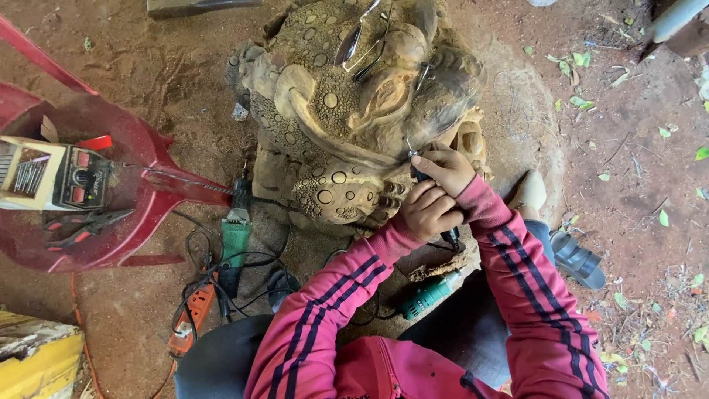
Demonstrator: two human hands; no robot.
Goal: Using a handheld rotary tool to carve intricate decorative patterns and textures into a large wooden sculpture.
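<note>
While both hands [436,193] grip closed on a small rotary tool [421,174], the wooden toad carving [347,111] looks mostly shaped; fine detailing seems left.

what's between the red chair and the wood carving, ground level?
Head view: a green power tool lies on the dirt between the red chair and the wood carving, with tangled black cords beside it.
</note>
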